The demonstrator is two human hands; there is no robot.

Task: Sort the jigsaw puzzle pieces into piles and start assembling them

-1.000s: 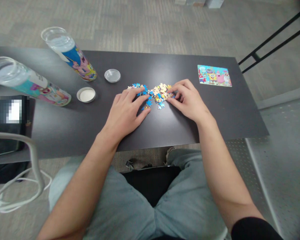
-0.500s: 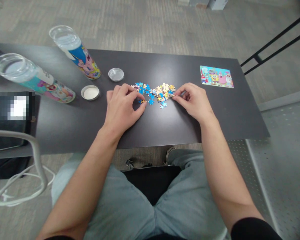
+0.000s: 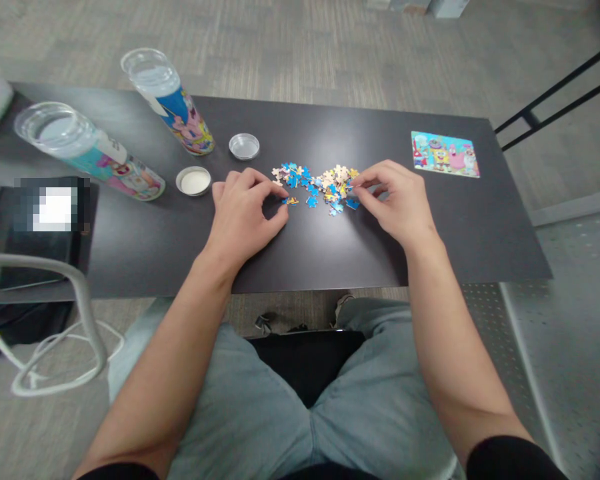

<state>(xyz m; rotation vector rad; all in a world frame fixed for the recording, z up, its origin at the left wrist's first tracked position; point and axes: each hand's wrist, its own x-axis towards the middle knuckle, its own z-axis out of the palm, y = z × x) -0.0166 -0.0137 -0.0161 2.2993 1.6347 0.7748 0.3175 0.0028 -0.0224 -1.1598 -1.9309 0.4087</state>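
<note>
A small heap of loose jigsaw pieces [image 3: 317, 185], blue, yellow and cream, lies in the middle of the dark table [image 3: 305, 247]. My left hand [image 3: 245, 217] rests at the heap's left edge, thumb and forefinger pinched on a small piece. My right hand [image 3: 397, 200] sits at the heap's right edge, its fingers curled and its fingertips pinching a piece there.
A cartoon picture card [image 3: 445, 154] lies at the table's far right. Two clear cartoon-printed tubes [image 3: 175, 107] [image 3: 87, 153] lie at the left, with a clear lid [image 3: 244, 146] and a white lid [image 3: 193, 181] beside them. A chair arm [image 3: 55, 280] and a black device stand on the left.
My left hand went from lying flat over the pieces to a pinch at the heap's left edge. My right hand's fingers curled in. The view shifted slightly.
</note>
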